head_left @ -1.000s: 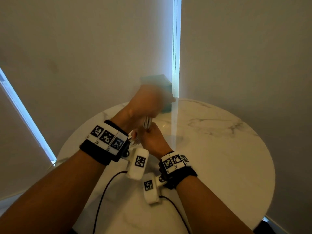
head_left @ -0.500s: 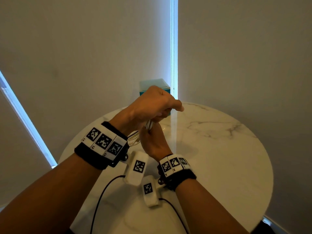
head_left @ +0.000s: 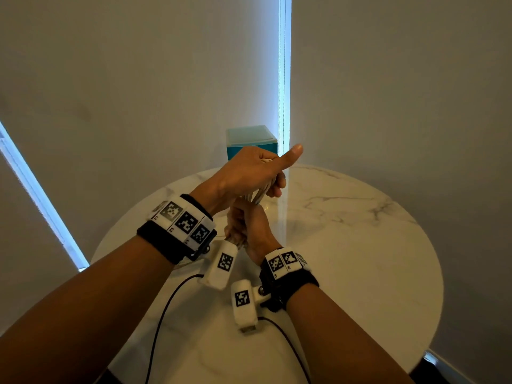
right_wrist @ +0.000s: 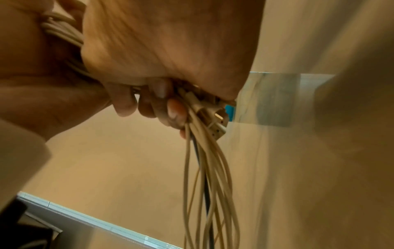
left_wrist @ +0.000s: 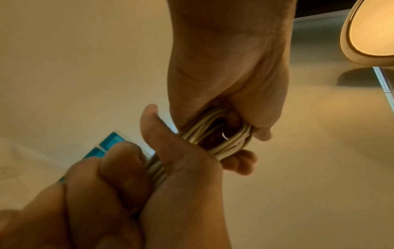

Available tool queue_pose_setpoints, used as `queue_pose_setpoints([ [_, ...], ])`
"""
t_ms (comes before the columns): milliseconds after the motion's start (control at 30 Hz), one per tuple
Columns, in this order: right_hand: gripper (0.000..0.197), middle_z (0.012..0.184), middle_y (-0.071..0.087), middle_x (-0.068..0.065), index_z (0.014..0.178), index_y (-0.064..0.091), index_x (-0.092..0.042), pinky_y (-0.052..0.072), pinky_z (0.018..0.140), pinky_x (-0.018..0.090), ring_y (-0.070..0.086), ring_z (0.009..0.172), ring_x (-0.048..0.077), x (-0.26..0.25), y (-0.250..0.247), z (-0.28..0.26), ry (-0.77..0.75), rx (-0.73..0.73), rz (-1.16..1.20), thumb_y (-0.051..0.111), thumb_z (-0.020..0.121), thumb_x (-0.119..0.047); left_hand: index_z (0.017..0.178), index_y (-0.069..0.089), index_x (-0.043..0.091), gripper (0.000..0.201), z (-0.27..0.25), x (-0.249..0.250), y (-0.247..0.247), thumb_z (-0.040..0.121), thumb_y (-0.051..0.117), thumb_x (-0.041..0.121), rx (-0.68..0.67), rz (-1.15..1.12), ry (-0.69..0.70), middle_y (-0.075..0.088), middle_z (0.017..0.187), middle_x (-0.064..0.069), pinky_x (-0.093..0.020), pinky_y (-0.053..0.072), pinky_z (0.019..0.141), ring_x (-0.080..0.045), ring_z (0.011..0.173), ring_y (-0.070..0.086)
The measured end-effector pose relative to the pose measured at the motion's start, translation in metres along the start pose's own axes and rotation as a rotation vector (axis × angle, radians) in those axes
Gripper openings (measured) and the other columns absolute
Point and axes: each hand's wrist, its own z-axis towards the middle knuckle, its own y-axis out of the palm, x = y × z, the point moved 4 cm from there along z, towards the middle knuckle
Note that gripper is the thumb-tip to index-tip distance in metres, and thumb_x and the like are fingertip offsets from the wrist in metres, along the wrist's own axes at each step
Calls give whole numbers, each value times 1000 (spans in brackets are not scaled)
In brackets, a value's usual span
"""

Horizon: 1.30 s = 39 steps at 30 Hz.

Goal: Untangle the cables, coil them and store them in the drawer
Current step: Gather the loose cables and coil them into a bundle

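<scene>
A bundle of white cables [head_left: 256,196] is held between both hands above the round marble table [head_left: 360,245]. My left hand [head_left: 257,173] is the upper one: its fingers curl round the cables and its thumb sticks out to the right. My right hand [head_left: 246,225], just below, grips the lower part of the bundle. In the left wrist view the coiled loops [left_wrist: 224,134] run through the right hand's fist [left_wrist: 230,84]. In the right wrist view, curled fingers [right_wrist: 162,104] clamp several cables and their plugs [right_wrist: 213,118], and the loops [right_wrist: 204,168] hang down. The teal drawer box [head_left: 250,146] stands behind the hands.
The drawer box stands at the table's far edge against pale roller blinds [head_left: 138,79], with a bright gap [head_left: 284,79] between them. Two thin black leads [head_left: 163,314] run from the wrist cameras across the near side of the table.
My left hand has turned over the bundle and its thumb, earlier tucked forward, now sticks out. The right hand has kept its grip below.
</scene>
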Motion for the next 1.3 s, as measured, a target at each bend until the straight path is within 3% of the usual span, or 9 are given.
queue_pose_setpoints([
  [133,45,50,39,-1,59,47,-20,40,57,35,34,41,16,3,0,3,11,101,7,57,103,-26,110,74,9,78,2,-15,-13,90,51,80,54,110,-10,78,100,9,-30,60,85,-5,92,74],
  [233,42,49,37,0,67,49,-18,43,54,34,34,39,16,3,-7,5,13,155,98,56,106,-30,141,44,20,78,-7,-46,-28,88,63,73,29,102,-62,55,130,11,-22,54,82,-11,116,59],
  [400,55,51,30,-2,59,42,-25,41,47,28,36,42,16,8,-15,14,77,216,287,60,107,-47,154,26,28,115,-44,-115,-22,66,80,80,-394,569,-271,55,146,5,-39,51,108,-18,127,58],
  [600,54,47,34,-2,69,47,-20,57,64,34,70,53,26,5,-14,9,82,200,332,47,110,-55,118,65,23,32,-56,-132,-21,107,54,51,-507,746,-161,71,105,-2,-35,54,84,-20,91,66],
  [733,53,50,51,-1,99,58,-12,60,59,33,80,70,30,0,-13,9,80,171,189,42,109,-62,102,67,30,35,-53,-114,-43,105,50,60,-569,571,-191,64,86,6,-23,50,67,-7,72,56],
  [1033,57,61,62,12,125,61,-3,57,101,57,77,113,32,-15,-32,16,-18,102,499,42,111,-55,88,67,11,61,-21,-122,-31,100,49,68,-220,132,-207,45,63,2,-22,30,47,-10,52,34],
  [1133,44,60,45,11,103,67,-10,66,81,45,78,81,26,-23,-53,20,-40,130,685,47,113,-48,78,63,16,60,4,-112,-13,101,48,69,-168,121,-198,47,61,4,-25,29,49,-11,52,36],
  [1200,44,45,37,2,86,64,-15,59,62,30,51,44,15,-27,-73,23,-74,157,716,44,114,-43,77,64,19,62,20,-101,3,100,45,73,-169,210,-155,52,62,5,-25,34,52,-11,54,41],
  [1300,51,39,31,-2,70,56,-18,43,62,31,32,36,14,-37,-97,22,-94,201,726,47,110,-47,79,66,20,66,37,-99,32,98,41,78,-204,250,-141,55,71,3,-26,39,58,-12,63,48],
])
